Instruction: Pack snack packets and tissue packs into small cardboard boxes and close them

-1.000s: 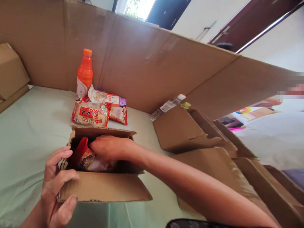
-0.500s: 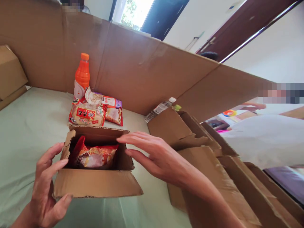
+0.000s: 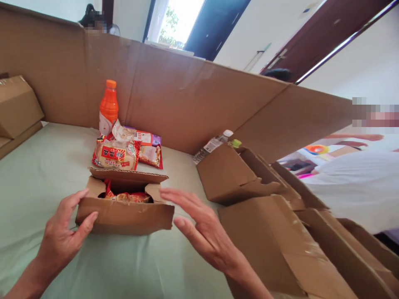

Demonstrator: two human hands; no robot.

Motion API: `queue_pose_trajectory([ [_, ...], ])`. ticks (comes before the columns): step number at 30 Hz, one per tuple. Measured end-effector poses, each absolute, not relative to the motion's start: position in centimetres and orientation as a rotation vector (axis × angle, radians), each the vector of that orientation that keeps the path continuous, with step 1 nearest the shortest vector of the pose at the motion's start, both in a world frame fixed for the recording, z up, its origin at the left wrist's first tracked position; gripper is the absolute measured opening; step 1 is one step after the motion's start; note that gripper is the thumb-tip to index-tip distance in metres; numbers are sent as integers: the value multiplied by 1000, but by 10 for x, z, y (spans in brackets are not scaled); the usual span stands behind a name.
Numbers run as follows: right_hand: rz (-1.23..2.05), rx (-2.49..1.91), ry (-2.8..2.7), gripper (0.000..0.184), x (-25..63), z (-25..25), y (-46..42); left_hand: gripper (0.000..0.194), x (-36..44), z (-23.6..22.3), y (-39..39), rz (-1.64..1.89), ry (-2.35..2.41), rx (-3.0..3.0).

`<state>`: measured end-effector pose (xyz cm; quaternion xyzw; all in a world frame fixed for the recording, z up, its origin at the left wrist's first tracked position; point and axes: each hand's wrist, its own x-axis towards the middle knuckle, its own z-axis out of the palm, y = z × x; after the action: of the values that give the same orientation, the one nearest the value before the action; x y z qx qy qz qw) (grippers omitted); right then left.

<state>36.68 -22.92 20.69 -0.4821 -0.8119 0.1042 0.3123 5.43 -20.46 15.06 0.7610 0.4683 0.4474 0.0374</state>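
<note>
A small cardboard box (image 3: 124, 216) stands on the pale green cloth before me, its side flaps leaning inward and its back flap raised. Through the gap on top shows a red snack packet (image 3: 129, 197) inside. My left hand (image 3: 64, 232) grips the box's left front corner, thumb on the front and index finger by the left flap. At the right, the fingertips of my right hand (image 3: 199, 228) rest at the right flap, fingers stretched out and thumb apart. The rest of the packet is hidden by the cardboard.
Behind the box lie a rice cracker bag (image 3: 115, 154) and other snack packets (image 3: 151, 154), with an orange bottle (image 3: 108, 108) upright. A clear bottle (image 3: 213, 145) leans by several cardboard boxes (image 3: 258, 241) at right. A cardboard wall (image 3: 174, 95) runs behind; another person (image 3: 358, 182) is beyond it.
The box's front flap has come up from its outspread position, and the side flaps have tipped inward, covering more of the packet. Both hands stay at the box's sides.
</note>
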Motion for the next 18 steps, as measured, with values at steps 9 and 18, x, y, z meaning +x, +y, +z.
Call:
queue_pose_trajectory([
  [9,177,-1212,-2396,48,349,186,-201,46,59,149,-193,1287,1434,2431],
  [18,79,-1116,-2232,56,363,128,-219,47,36,131,-147,947,858,2095],
])
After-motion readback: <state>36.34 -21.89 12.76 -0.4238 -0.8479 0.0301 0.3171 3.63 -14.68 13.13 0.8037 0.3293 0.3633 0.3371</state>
